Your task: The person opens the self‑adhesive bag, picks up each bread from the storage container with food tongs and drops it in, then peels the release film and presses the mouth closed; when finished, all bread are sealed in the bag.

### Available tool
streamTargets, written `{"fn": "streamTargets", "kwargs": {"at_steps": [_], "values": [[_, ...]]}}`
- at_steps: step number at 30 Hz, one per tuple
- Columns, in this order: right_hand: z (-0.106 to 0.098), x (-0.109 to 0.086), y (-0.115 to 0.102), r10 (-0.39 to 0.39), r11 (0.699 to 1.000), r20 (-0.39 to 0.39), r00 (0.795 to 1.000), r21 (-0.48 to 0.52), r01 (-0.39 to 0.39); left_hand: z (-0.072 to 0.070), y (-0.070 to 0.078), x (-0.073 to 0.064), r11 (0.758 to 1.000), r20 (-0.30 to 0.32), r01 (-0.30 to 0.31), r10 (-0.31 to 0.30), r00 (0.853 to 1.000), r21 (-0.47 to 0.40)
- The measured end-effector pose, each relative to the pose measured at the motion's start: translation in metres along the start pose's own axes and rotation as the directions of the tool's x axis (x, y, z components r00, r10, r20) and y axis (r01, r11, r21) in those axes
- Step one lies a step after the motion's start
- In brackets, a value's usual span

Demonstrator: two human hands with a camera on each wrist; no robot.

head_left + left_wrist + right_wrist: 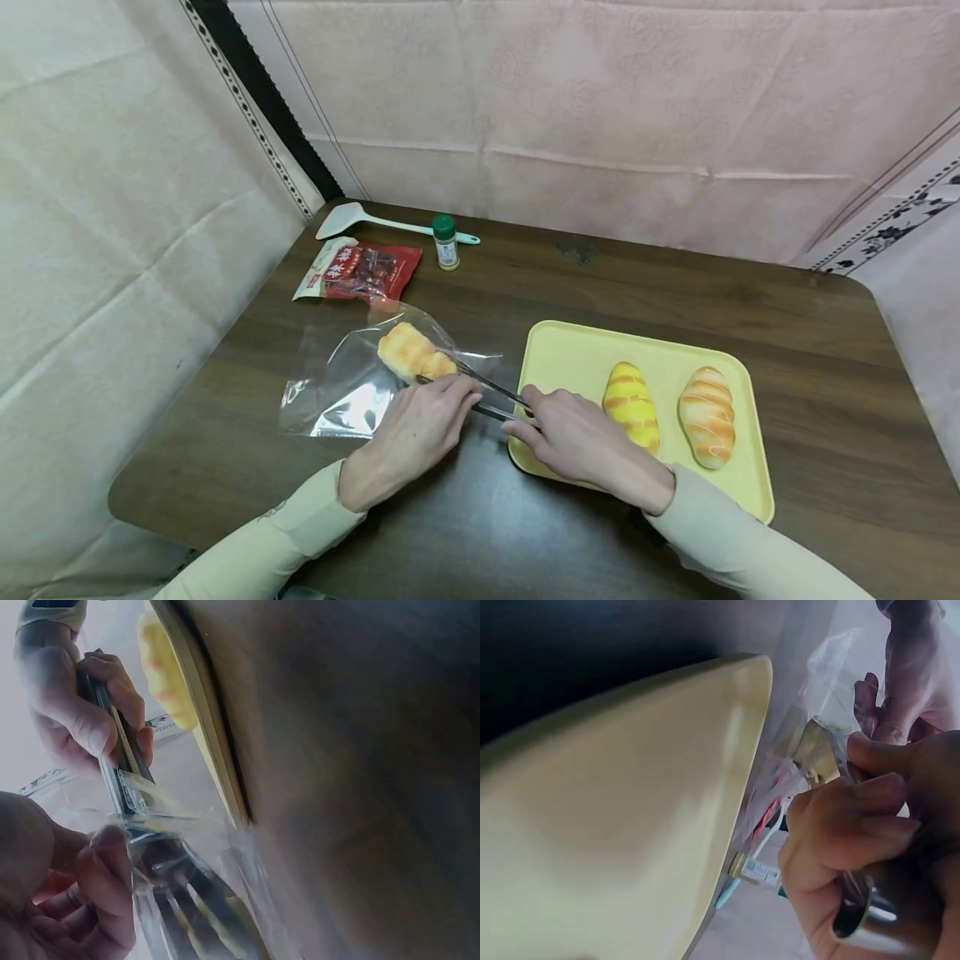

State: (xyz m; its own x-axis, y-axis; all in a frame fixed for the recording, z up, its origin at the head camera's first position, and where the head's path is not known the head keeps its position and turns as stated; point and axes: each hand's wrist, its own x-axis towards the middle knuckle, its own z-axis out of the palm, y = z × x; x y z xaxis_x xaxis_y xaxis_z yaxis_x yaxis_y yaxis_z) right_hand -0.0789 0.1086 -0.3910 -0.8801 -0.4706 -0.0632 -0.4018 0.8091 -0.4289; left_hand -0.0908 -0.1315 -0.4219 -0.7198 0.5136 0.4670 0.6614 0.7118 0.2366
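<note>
My right hand [577, 440] grips a pair of metal tongs [491, 386] by the handle end, over the left edge of a pale yellow tray [570, 343]. The tongs' other end reaches into a clear plastic bag [337, 404], at a golden bread roll [405, 350] lying inside it. With thumb and fingers, my left hand [420, 433] pinches the bag's mouth around the tongs, plainest in the left wrist view. On the tray lie a yellow striped bread [630, 404] and a pale brown bread [707, 417], side by side.
Behind the bag lies a red and white food packet [363, 268]. A green-capped shaker jar [446, 243] stands beside it, in front of a light spatula [386, 222]. Cloth curtains [585, 108] close off the back and sides of the dark wooden table [675, 287].
</note>
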Motion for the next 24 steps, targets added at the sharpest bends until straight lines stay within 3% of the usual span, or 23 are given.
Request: {"fn": "streamTargets", "kwargs": {"at_steps": [5,9,12,15,18,24], "values": [[0.004,0.006,-0.001,0.013,1.000,0.018,1.000,-0.005,-0.012,-0.013,0.001,0.003,0.993,-0.023,0.087,-0.086,0.996,0.085],[0.006,0.004,0.002,-0.056,0.990,-0.024,0.998,-0.131,0.052,-0.018,-0.005,0.005,0.985,-0.069,0.108,-0.099,0.993,0.138],[0.006,0.005,0.004,-0.142,0.964,-0.063,0.988,-0.235,0.124,-0.018,-0.008,0.007,0.992,-0.048,0.090,-0.086,0.995,0.093],[0.005,0.012,0.005,-0.181,0.954,-0.071,0.981,-0.253,0.158,-0.016,-0.009,0.007,0.999,-0.010,0.045,-0.045,0.999,0.001],[0.005,0.021,0.005,-0.156,0.970,-0.058,0.986,-0.199,0.142,-0.011,-0.010,0.005,0.998,0.005,0.009,-0.009,1.000,-0.068],[0.006,0.038,-0.002,-0.049,0.993,-0.014,0.999,-0.104,0.047,-0.010,-0.001,0.004,0.993,0.043,0.039,-0.035,0.998,-0.112]]}}
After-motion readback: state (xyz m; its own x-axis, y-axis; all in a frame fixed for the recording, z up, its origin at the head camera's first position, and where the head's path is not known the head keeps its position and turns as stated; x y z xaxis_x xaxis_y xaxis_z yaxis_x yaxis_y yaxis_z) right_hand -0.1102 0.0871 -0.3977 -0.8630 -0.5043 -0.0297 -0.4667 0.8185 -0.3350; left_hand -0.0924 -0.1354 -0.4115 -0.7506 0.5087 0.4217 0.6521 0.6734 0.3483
